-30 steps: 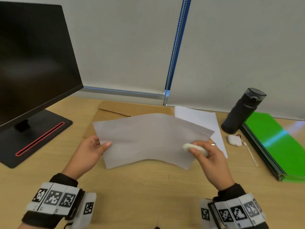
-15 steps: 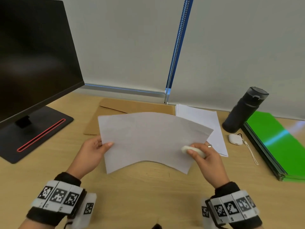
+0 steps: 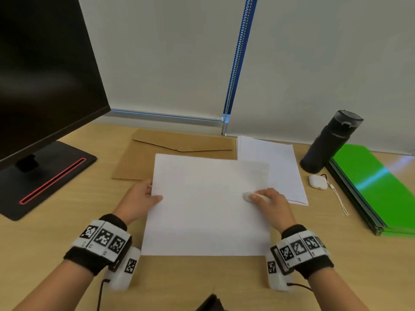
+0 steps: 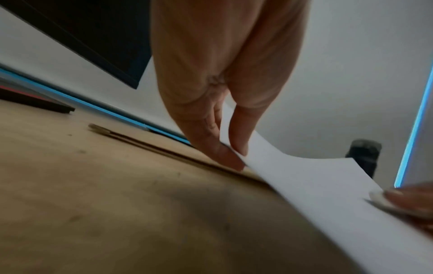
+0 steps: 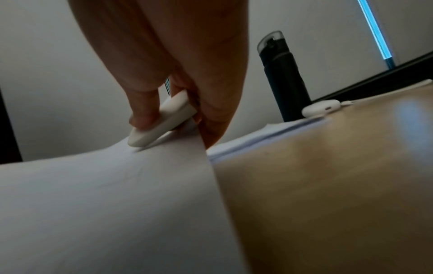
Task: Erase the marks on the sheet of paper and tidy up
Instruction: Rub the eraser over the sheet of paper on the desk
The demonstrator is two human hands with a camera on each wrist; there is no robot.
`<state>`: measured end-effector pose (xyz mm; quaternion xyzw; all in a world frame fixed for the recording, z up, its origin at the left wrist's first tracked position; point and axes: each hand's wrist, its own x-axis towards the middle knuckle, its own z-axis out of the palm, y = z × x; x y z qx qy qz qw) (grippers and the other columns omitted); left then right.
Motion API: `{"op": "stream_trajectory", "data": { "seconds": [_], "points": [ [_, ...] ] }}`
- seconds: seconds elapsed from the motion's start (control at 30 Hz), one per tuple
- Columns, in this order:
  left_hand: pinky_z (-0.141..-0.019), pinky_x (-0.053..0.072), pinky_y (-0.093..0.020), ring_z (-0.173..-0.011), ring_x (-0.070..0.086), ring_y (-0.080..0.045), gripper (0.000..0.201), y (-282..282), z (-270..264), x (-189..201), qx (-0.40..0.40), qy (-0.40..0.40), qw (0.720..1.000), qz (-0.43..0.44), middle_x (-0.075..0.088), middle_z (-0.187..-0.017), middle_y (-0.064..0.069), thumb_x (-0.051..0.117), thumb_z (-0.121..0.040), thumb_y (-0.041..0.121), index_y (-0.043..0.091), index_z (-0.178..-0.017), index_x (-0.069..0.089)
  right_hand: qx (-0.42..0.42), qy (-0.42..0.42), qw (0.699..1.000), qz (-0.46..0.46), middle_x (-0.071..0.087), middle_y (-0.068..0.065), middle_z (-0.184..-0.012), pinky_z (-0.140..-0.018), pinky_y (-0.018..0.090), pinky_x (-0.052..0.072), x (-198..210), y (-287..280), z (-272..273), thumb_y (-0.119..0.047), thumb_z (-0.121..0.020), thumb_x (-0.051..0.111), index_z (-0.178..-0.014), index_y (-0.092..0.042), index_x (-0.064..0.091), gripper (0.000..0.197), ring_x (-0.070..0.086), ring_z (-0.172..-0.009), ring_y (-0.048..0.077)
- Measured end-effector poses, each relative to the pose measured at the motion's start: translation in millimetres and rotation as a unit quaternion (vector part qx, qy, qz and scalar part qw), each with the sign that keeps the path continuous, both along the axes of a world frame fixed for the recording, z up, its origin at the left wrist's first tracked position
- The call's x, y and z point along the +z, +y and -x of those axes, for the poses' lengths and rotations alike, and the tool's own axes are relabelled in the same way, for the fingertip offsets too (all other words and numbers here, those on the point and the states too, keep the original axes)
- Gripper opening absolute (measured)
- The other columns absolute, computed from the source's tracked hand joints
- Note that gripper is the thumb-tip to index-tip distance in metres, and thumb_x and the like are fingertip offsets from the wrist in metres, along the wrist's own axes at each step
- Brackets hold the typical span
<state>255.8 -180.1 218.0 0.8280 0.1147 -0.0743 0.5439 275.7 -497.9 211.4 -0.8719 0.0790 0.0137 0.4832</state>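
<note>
A white sheet of paper (image 3: 206,205) lies across the wooden desk (image 3: 56,223) in front of me, its side edges slightly lifted. My left hand (image 3: 143,198) pinches its left edge (image 4: 257,148) between thumb and fingers. My right hand (image 3: 269,202) holds a white eraser (image 3: 253,196) under the thumb against the sheet's right edge, with fingers beneath the paper (image 5: 105,194). The eraser (image 5: 161,122) shows clearly in the right wrist view. No marks are plain on the sheet.
A brown envelope (image 3: 179,149) lies behind the sheet, a stack of white paper (image 3: 280,167) to its right. A black bottle (image 3: 330,142), white earbud case (image 3: 317,181) and green folders (image 3: 377,189) stand at right. A monitor (image 3: 40,75) with its base (image 3: 45,178) fills the left.
The sheet, held raised and curved before, has come down toward me and now lies almost flat on the desk. Both hands moved down with it, keeping their grips.
</note>
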Motion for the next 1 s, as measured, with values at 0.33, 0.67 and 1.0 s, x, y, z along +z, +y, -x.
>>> {"op": "stream_trajectory", "data": {
  "seconds": [0.33, 0.67, 1.0],
  "points": [
    [-0.112, 0.022, -0.043, -0.138, 0.015, -0.03, 0.091, -21, 11, -50, -0.129, 0.026, 0.946, -0.297, 0.012, -0.152, -0.006, 0.073, -0.081, 0.024, 0.027, -0.15, 0.014, 0.018, 0.112, 0.993, 0.041, 0.063, 0.004, -0.091, -0.077, 0.027, 0.039, -42, -13, 3, -0.031, -0.088, 0.06, -0.085, -0.011, 0.063, 0.021, 0.057, -0.093, 0.021],
    [-0.114, -0.007, -0.05, -0.141, -0.027, -0.026, 0.125, -65, 2, -42, -0.417, 0.128, 0.798, -0.415, -0.034, -0.152, 0.002, 0.075, -0.074, 0.045, 0.022, -0.147, -0.024, -0.086, 0.058, 0.995, 0.006, 0.049, 0.008, -0.077, -0.062, 0.027, 0.036, -13, 13, 0, -0.038, -0.098, 0.035, -0.089, -0.005, 0.048, 0.036, 0.047, -0.072, 0.022],
    [-0.117, 0.001, -0.048, -0.144, -0.021, -0.021, 0.128, -63, 6, -41, -0.439, 0.143, 0.768, -0.444, -0.032, -0.152, 0.003, 0.073, -0.072, 0.054, 0.016, -0.147, -0.025, -0.06, 0.294, 0.79, -0.535, 0.066, 0.01, -0.078, -0.078, 0.032, 0.051, -47, 106, 10, -0.049, -0.094, 0.036, -0.083, -0.008, 0.056, 0.046, 0.066, -0.074, 0.02]
  ]
}}
